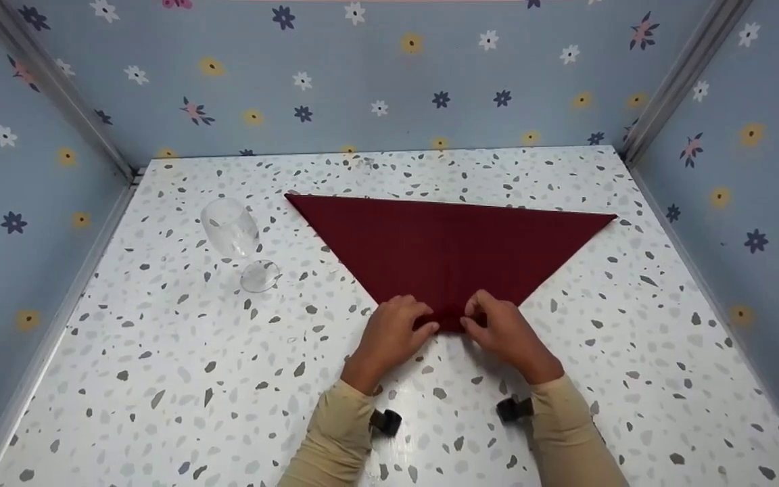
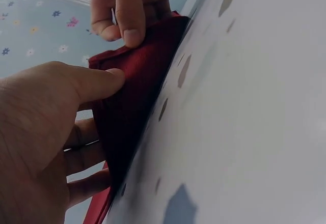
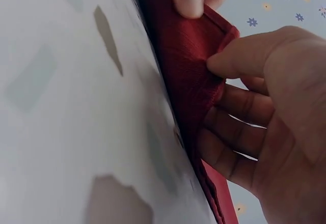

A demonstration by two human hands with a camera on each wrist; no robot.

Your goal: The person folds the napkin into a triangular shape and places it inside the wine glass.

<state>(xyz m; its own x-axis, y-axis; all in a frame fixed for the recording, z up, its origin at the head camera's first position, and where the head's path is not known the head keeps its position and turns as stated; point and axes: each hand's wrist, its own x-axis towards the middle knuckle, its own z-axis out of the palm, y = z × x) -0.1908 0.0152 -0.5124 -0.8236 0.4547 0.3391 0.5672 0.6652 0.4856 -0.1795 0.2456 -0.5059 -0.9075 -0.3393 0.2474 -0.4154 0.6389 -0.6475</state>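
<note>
A dark red cloth napkin (image 1: 443, 250) lies folded on the table, its long straight edge at the back and its narrow end toward the person. At that near end the left hand (image 1: 396, 329) pinches the turned-up edge between thumb and fingers. Close beside it, the right hand (image 1: 506, 335) pinches the same edge on the right. In the left wrist view, the left thumb presses the lifted red fold (image 2: 137, 76). The right wrist view shows the right thumb and fingers gripping the raised cloth (image 3: 188, 51), which stands up off the tabletop.
A clear stemmed glass (image 1: 230, 228) lies on its side to the left of the napkin. The speckled white table (image 1: 159, 338) is bordered by blue flowered walls (image 1: 389, 74) at the back and sides. Tan sleeves (image 1: 335, 433) with black wrist devices cover the forearms.
</note>
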